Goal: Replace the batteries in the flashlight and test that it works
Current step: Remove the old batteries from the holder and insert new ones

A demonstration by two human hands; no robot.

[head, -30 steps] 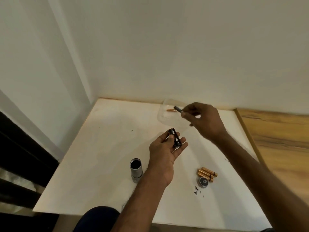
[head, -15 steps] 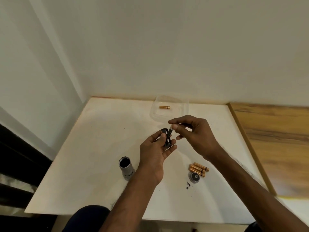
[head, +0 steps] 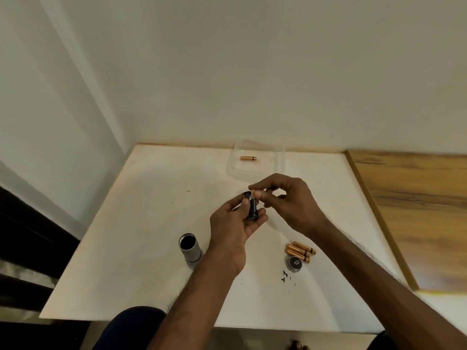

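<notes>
Clear plastic container [head: 279,160] at the far table edge, one copper battery [head: 248,158] inside. The white table [head: 151,223] also carries a silver flashlight body [head: 190,250], upright with its open end up, and loose batteries [head: 300,251] just beside the tail cap [head: 294,262]. I note the right hand [head: 285,200] has come from the container to the holder. Black battery holder [head: 252,209], gripped in the left hand [head: 232,228] above mid-table. The right hand pinches a fresh battery [head: 253,194] at its top end, mostly hidden.

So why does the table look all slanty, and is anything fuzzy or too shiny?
Head view: the wide lens splays the edges of the table; the black holder in the left hand, where the right hand pinches a battery, looks small and fuzzy; a bright glow washes out the near end of the wooden surface; shadows on the table are soft.
</notes>
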